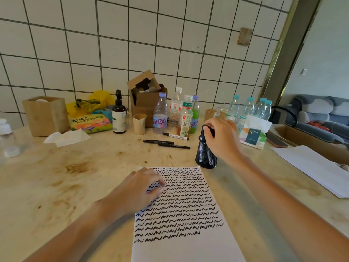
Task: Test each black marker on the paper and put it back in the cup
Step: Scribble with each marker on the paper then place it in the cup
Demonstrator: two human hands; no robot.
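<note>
**Right hand at the pen cup, between markers**

Nearest the viewer lies the paper (181, 214), a white sheet filled almost to its lower third with rows of black test squiggles; bare space remains along its near edge. At about ten o'clock on the sheet the left hand (140, 188) rests palm down, fingers loosely curled with the tips touching the paper, pinning it; it holds nothing.

Just off the sheet's far corner, at one o'clock, stands the black mesh cup (204, 156) with black markers in it. The right hand (222, 140) is over its mouth, fingers curled round the marker tops (207, 128) that stick out. Whether it is pinching one marker or several cannot be told, as the hand hides the rim.

Farther on, at twelve o'clock, three loose markers (166, 143) lie on the stained tabletop (66, 176) in front of a cluster of drink bottles (160, 116).

By my reading, the step in hand is the exchange at the cup: setting a tested marker down or drawing the next one. The next move calls for lifting a single marker clear without tipping the light cup, uncapping it, and writing in the blank strip at the near edge.
</note>
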